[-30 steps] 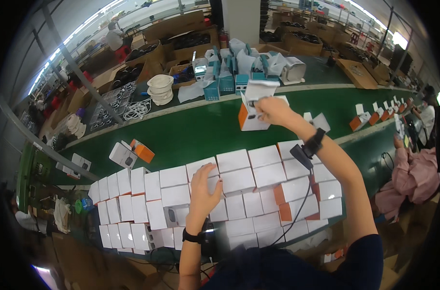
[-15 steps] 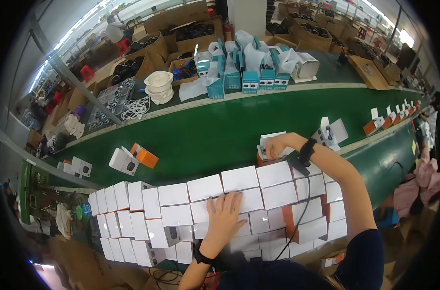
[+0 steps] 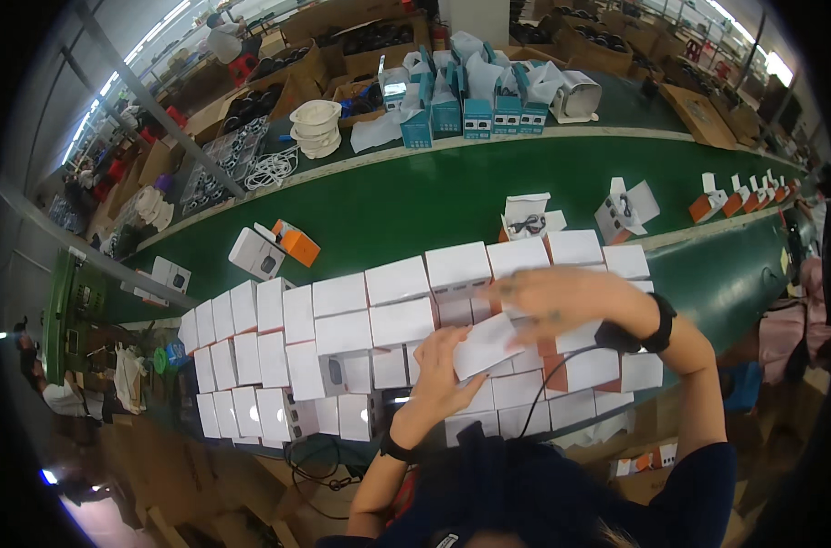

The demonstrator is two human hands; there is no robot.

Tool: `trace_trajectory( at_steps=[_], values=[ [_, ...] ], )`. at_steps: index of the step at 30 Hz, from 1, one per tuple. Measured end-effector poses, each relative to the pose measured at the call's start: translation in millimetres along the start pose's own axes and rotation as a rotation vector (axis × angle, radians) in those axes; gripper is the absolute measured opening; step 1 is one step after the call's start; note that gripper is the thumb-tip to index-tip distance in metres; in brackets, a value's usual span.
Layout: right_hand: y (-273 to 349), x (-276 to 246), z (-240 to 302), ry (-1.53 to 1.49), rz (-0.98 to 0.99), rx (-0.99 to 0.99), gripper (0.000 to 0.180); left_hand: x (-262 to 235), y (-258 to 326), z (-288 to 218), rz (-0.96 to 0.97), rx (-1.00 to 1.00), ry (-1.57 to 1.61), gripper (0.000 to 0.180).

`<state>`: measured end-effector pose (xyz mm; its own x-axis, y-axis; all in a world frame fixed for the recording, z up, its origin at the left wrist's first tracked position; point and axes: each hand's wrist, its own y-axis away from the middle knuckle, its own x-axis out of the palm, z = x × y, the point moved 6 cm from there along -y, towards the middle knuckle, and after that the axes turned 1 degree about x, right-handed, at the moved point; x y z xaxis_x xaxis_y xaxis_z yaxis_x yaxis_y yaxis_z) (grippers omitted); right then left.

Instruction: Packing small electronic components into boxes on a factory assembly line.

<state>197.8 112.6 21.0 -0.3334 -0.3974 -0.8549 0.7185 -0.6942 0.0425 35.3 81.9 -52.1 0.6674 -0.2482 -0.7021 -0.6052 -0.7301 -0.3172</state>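
My left hand (image 3: 440,382) grips one closed white box (image 3: 486,346) from its left side, holding it tilted just above the stacked boxes. My right hand (image 3: 561,306) is over the stack at the box's right, smeared by motion, fingers stretched out and thumb close to the box's right edge. Whether that thumb touches it, I cannot tell. Rows of white boxes (image 3: 339,294) with orange lower parts surround both hands. Beyond them on the green belt stands an open box (image 3: 528,221) with a coiled dark cable showing inside.
Another open box (image 3: 624,215) stands to its right, with several orange-and-white ones further right. A white box (image 3: 256,253) and an orange box (image 3: 298,243) lie on the belt at left. Teal boxes (image 3: 476,119) line the far bench. A dark cable (image 3: 545,384) hangs from my right wrist.
My left hand, earlier spread on the stack, now grips a white box. My right hand has come back from the open box on the belt to the stack. The view has shifted slightly.
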Motion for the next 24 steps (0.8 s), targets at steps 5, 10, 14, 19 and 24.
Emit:
trace_trajectory(
  at_steps=[5,10,14,19,24],
  values=[
    [15,26,55,-0.086,0.026,-0.018,0.072,-22,18,-35,-0.176,0.111,0.686,0.072],
    [41,26,68,-0.544,-0.316,0.367,0.065,-44,47,-47,-0.313,0.046,0.323,0.087],
    [60,41,82,-0.555,-0.536,0.442,0.072,-26,54,-85,-0.186,-0.047,0.083,0.117],
    [69,59,96,-0.688,-0.474,0.49,0.073,-26,66,-81,-0.332,-0.009,0.045,0.107],
    [78,65,105,-0.686,-0.4,0.491,0.074,-22,76,-85,-0.447,0.12,0.103,0.099]
  ],
)
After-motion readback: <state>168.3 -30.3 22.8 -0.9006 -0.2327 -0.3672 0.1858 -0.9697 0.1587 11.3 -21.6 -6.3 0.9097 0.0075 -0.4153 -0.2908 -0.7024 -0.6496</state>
